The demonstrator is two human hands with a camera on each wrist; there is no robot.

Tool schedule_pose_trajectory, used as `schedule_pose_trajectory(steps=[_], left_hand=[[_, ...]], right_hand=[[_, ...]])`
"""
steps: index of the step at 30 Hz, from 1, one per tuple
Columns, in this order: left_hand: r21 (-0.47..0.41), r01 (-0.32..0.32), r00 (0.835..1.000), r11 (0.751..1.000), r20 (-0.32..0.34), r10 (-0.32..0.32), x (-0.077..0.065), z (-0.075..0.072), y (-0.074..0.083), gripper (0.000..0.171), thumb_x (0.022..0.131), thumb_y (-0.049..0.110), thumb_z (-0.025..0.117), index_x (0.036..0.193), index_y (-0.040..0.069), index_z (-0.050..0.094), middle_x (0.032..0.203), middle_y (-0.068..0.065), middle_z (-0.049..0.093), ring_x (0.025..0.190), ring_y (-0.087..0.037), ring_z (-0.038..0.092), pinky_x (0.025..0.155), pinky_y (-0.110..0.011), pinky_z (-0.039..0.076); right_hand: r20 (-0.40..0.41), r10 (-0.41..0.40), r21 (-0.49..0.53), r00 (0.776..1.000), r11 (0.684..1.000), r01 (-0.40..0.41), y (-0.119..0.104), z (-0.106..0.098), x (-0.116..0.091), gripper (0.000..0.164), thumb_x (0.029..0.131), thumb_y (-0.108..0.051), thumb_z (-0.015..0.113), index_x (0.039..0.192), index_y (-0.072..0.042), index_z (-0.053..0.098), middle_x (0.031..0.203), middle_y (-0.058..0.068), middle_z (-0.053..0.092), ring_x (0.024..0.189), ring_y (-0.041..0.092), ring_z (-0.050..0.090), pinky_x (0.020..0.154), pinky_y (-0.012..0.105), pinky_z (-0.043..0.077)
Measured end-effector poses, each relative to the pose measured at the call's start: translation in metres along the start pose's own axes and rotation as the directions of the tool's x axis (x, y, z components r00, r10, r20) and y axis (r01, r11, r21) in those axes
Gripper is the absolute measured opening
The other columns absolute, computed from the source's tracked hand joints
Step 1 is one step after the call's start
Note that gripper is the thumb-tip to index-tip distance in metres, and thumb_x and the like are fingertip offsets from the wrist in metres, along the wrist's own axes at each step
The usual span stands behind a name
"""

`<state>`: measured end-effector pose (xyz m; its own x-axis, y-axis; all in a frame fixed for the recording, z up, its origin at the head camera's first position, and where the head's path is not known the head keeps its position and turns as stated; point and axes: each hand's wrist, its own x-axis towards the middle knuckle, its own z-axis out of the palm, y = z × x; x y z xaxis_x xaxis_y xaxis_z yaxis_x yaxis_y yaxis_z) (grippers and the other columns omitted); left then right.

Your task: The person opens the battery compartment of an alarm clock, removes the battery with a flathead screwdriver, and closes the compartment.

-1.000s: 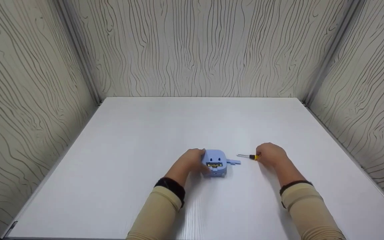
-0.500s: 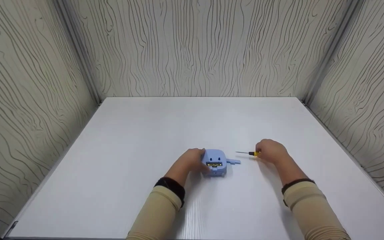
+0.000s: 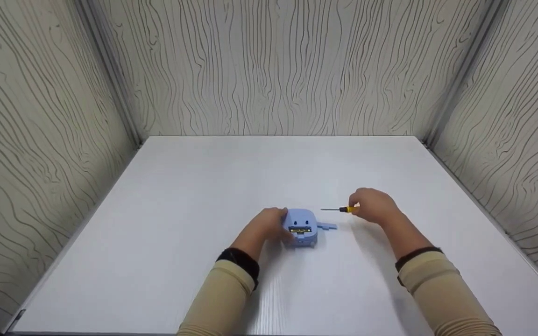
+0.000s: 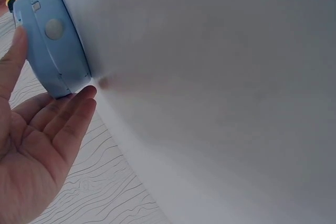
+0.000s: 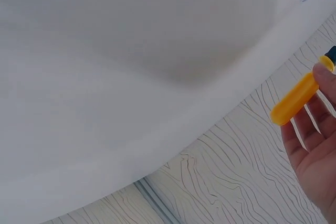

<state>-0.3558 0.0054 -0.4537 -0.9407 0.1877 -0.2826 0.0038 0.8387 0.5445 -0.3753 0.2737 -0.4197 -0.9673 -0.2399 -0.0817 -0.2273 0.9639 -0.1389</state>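
Where the left hand [image 3: 269,224] steadies it, the blue device [image 3: 302,216] rests on the table, right of centre and toward the near half. Its upper face bears two small dark round marks and, on their near side, a slot [image 3: 300,230] with yellowish contents; in the left wrist view a pale disc [image 4: 54,29] shows on one side. A narrow blue flap [image 3: 327,227] projects from the right side; whether it is attached cannot be told. The left hand grips the device between thumb and fingers, from its left side. Just beyond the far right corner, the screwdriver [image 3: 343,209] points left, its tip apart from the device. The right hand [image 3: 374,206] pinches the yellow handle [image 5: 296,98] between thumb and fingers, holding it above the table. Both forearms enter from the near edge in beige sleeves [image 3: 217,298] with dark bands [image 3: 240,261] at the wrists. The white table [image 3: 194,196] extends to pale, wood-grain-patterned walls [image 3: 269,65] at left, right and far side.
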Motion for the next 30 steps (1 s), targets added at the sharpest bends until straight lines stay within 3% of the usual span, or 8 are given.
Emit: schedule_pose_trajectory(steps=[21, 30], left_hand=[[-0.021, 0.034, 0.999, 0.999, 0.009, -0.033, 0.000, 0.000, 0.002, 0.085, 0.067, 0.026, 0.081, 0.140, 0.021, 0.037, 0.142, -0.004, 0.040, 0.132, -0.025, 0.032, 0.108, -0.042, 0.026], [-0.009, 0.019, 1.000, 1.000, 0.007, -0.019, 0.000, 0.000, 0.002, 0.086, 0.067, 0.026, 0.081, 0.141, 0.020, 0.037, 0.142, -0.005, 0.039, 0.132, -0.025, 0.032, 0.109, -0.042, 0.025]], right_hand=[[0.015, -0.092, -0.020, 0.996, 0.996, 0.092, -0.026, -0.011, -0.004, 0.013, 0.079, -0.012, 0.070, 0.090, -0.017, 0.070, 0.089, 0.001, 0.065, 0.082, 0.021, 0.056, 0.080, 0.043, 0.050], [0.007, -0.116, -0.020, 0.993, 0.993, 0.116, -0.030, -0.012, -0.005, 0.013, 0.077, -0.012, 0.072, 0.088, -0.020, 0.071, 0.087, -0.002, 0.065, 0.083, 0.020, 0.057, 0.078, 0.042, 0.050]])
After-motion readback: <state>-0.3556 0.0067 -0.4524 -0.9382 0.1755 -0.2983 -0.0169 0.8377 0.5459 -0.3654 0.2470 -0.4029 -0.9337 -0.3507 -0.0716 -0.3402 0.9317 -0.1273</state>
